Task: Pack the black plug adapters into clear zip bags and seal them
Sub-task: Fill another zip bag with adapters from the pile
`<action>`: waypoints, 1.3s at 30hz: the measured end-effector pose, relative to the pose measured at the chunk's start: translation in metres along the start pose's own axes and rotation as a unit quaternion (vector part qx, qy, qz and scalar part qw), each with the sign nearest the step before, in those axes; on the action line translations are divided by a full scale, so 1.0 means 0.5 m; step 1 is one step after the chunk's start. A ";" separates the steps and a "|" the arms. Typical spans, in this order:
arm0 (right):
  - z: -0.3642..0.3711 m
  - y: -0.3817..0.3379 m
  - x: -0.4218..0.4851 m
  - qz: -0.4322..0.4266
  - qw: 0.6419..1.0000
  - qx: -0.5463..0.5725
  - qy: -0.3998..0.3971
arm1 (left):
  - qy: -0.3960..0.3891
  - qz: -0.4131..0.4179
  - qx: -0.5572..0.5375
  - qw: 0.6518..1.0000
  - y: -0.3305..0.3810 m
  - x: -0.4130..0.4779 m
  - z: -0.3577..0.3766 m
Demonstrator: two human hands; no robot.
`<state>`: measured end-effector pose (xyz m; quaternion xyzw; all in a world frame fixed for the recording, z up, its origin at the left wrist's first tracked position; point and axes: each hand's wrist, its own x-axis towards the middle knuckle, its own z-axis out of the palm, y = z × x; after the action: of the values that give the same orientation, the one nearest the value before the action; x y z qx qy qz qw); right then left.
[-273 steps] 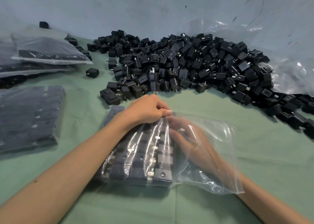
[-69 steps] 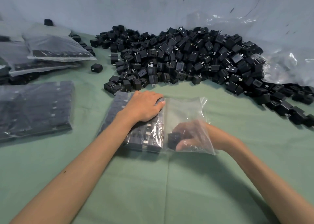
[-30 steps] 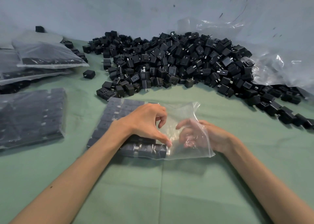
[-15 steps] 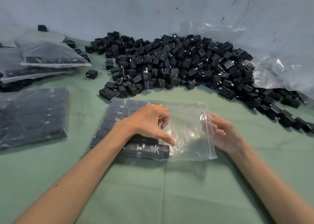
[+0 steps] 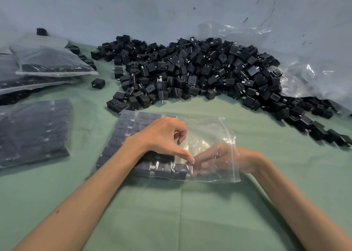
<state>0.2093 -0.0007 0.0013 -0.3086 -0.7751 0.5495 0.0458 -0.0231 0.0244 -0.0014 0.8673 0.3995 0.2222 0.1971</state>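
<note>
My right hand (image 5: 224,159) is inside the zip bag (image 5: 209,132), whose mouth is at 3 o'clock. Its blurred fingers (image 5: 202,160) point to 9 toward the packed adapters (image 5: 133,128); I cannot tell their grasp. My left hand (image 5: 162,136) presses on top, thumb down.

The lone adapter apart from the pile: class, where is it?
Head view, upper left: the lone adapter sits on the green cloth, between the stacked filled bags and the left edge of the pile.
</note>
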 end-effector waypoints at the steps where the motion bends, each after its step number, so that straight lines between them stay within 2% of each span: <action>1: -0.012 -0.003 -0.009 0.011 1.000 0.014 -0.007 | 0.000 0.000 -0.001 1.000 0.000 0.000 0.000; 3: -0.055 -0.006 -0.032 0.052 0.998 0.026 0.021 | -0.001 -0.002 -0.006 1.000 0.000 -0.001 -0.001; 5: -0.122 -0.007 -0.047 0.105 0.982 -0.029 0.156 | 0.000 -0.007 -0.015 1.000 -0.001 0.000 -0.003; 8: -0.217 0.000 -0.016 0.137 0.910 -0.091 0.380 | 0.002 -0.016 -0.041 0.999 -0.002 0.000 -0.002; 10: -0.258 0.003 0.044 0.136 0.871 -0.131 0.455 | 0.010 -0.020 -0.072 0.997 -0.002 0.000 -0.003; 11: -0.276 0.006 0.076 0.147 0.861 -0.176 0.455 | 0.015 -0.024 -0.092 0.995 -0.001 0.000 -0.004; 13: -0.299 0.014 0.133 0.184 0.858 -0.280 0.389 | 0.019 -0.029 -0.126 0.991 0.001 0.000 -0.008; 15: -0.307 0.030 0.174 0.216 0.860 -0.319 0.334 | 0.024 -0.033 -0.152 0.988 0.002 0.000 -0.012; 20: -0.300 0.045 0.201 0.262 0.797 -0.348 0.418 | 0.028 -0.040 -0.144 0.988 0.001 0.000 -0.011; 24: -0.294 0.047 0.192 0.318 0.783 -0.331 0.420 | 0.031 -0.044 -0.127 0.990 -0.003 0.004 -0.008; 27: -0.283 0.068 0.174 0.284 0.774 -0.340 0.453 | 0.033 -0.050 -0.120 0.991 -0.007 0.003 -0.007; 30: -0.265 0.074 0.130 0.236 0.787 -0.301 0.484 | 0.035 -0.062 -0.108 0.992 -0.009 0.005 -0.004; 33: -0.220 0.066 0.062 0.203 0.829 -0.158 0.497 | 0.040 -0.077 -0.100 0.991 -0.010 0.008 -0.003; 35: -0.172 0.055 0.002 0.181 0.867 -0.051 0.462 | 0.041 -0.079 -0.097 0.991 -0.009 0.008 -0.003; 37: -0.118 0.042 -0.052 0.159 0.895 -0.018 0.415 | 0.041 -0.078 -0.091 0.992 -0.007 0.007 -0.003; 39: -0.068 0.032 -0.089 0.127 0.906 0.002 0.404 | 0.039 -0.080 -0.087 0.992 -0.005 0.008 -0.004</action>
<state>0.2659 0.0069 0.0125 -0.5997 -0.6437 0.3800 0.2857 -0.0233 0.0293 -0.0004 0.8026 0.4545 0.2734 0.2731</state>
